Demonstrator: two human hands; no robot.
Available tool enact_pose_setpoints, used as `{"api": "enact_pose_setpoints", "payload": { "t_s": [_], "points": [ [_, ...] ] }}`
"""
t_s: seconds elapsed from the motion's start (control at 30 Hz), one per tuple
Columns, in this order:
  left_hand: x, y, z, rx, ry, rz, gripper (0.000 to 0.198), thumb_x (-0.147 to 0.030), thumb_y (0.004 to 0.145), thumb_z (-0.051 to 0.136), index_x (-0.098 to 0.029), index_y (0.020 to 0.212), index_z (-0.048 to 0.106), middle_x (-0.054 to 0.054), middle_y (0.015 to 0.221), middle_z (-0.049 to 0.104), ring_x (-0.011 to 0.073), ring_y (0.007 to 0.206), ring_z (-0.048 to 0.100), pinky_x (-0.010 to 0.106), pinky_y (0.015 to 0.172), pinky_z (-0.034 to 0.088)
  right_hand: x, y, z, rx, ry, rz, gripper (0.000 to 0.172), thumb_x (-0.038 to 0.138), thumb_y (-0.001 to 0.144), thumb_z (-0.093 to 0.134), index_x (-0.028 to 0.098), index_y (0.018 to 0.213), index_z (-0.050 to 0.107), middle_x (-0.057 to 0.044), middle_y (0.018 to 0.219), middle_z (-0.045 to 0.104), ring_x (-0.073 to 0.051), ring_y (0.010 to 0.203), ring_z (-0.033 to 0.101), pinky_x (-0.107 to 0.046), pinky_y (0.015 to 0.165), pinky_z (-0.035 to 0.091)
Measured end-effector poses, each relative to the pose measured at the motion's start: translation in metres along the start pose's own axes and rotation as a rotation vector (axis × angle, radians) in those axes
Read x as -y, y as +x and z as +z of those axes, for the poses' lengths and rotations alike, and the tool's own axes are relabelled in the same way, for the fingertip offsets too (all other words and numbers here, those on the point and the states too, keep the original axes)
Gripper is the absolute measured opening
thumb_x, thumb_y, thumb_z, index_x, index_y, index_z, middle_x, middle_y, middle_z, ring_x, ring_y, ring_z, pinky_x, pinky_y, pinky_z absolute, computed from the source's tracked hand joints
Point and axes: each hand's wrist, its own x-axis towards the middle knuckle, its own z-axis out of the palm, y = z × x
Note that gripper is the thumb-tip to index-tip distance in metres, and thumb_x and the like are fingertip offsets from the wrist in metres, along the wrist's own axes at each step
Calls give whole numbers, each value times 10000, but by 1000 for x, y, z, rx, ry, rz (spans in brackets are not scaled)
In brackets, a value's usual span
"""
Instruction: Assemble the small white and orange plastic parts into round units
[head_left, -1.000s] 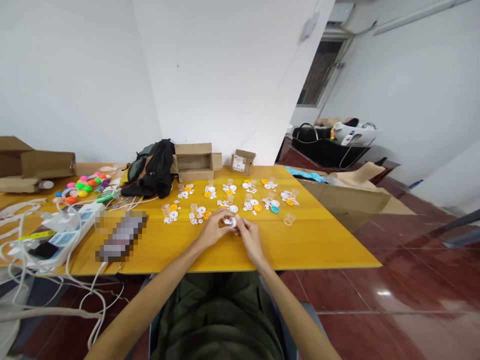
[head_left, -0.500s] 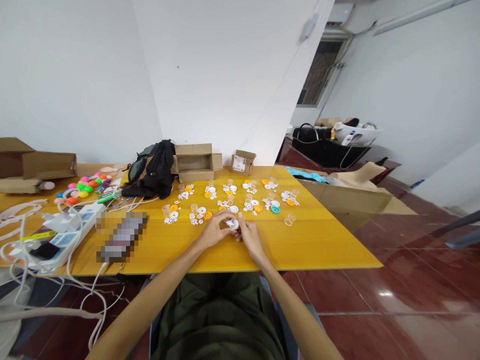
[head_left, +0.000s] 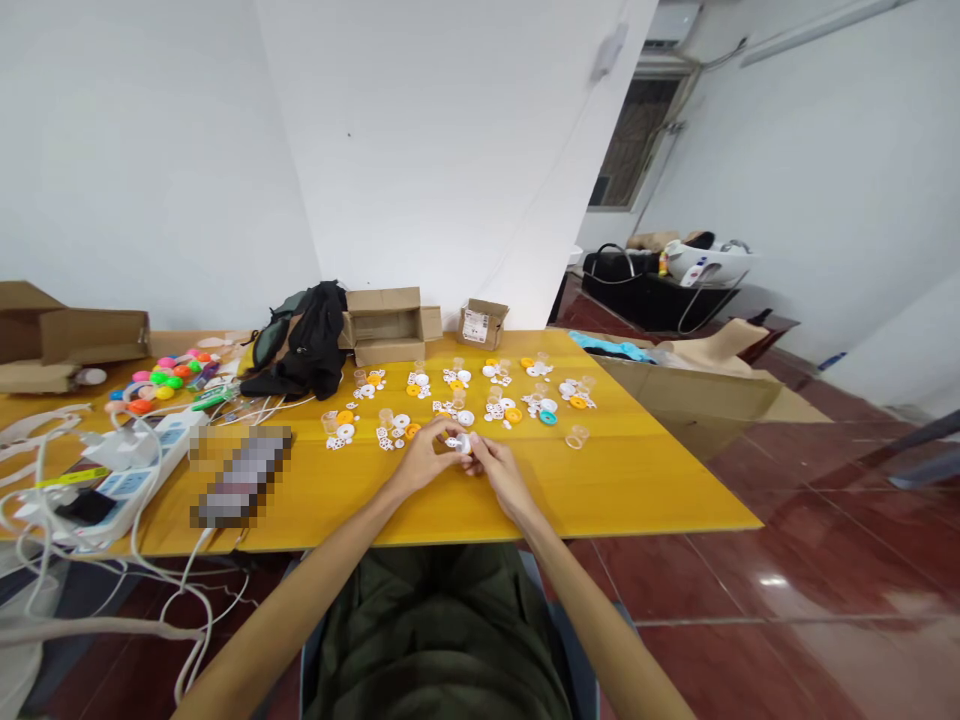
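My left hand (head_left: 421,459) and my right hand (head_left: 501,474) meet over the yellow table (head_left: 637,480), fingers pinched together on a small white round plastic part (head_left: 460,442) held between them. Just beyond the hands lie several groups of small white, orange and teal discs (head_left: 465,400) and small clear cups, one clear cup (head_left: 576,436) standing apart to the right.
A black bag (head_left: 304,340) and open cardboard boxes (head_left: 386,323) stand at the table's back. Left are coloured balls (head_left: 161,372), a white power strip (head_left: 139,460) with tangled cables and a blurred flat item (head_left: 240,473). Flattened cardboard (head_left: 697,385) lies right over the red tiled floor.
Both hands stay together on the white part, with small finger shifts. The view has tilted slightly.
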Motion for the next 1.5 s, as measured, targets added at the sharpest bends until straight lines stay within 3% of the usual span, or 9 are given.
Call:
{"api": "enact_pose_setpoints", "payload": {
  "t_s": [0.27,0.4,0.6,0.83,1.17,1.5],
  "points": [
    [2,0,1,12,-24,-18,236,-188,683,807,-205,894,702,25,942,701,208,932,637,337,882,484,-3,2,1,-35,-43,29,659,842,648,625,187,585,656,-34,514,636,-166,471,576,-277,471,454],
    [6,1,1,-19,3,-67,252,-229,709,796,-207,942,703,31,966,716,209,944,644,328,865,488,-5,1,1,-52,-5,9,647,828,646,644,184,630,701,-51,562,678,-179,513,617,-290,521,498],
    [6,1,1,-63,2,-61,235,-218,713,783,-202,930,694,26,958,719,200,933,652,318,861,493,-3,-2,1,-10,76,-5,553,730,643,737,194,768,774,-71,735,752,-224,713,698,-338,671,569],
    [5,1,2,-33,-17,-71,237,-207,721,779,-206,946,703,35,978,719,208,962,653,332,885,499,-5,-1,-1,-95,168,-3,430,563,581,855,220,832,789,-49,831,773,-203,739,688,-336,694,589],
    [5,1,3,-61,10,-52,224,-206,716,785,-212,922,698,26,956,715,207,946,647,330,867,489,-11,-2,5,-133,222,-16,358,510,617,848,216,801,761,-32,790,741,-180,741,665,-354,798,571],
    [-3,0,2,-51,36,-17,194,-158,714,764,-213,881,683,23,963,714,203,934,646,312,826,487,-8,-3,9,-125,250,-12,373,558,625,828,213,696,706,-17,710,698,-170,672,625,-344,747,551]
  ]
}}
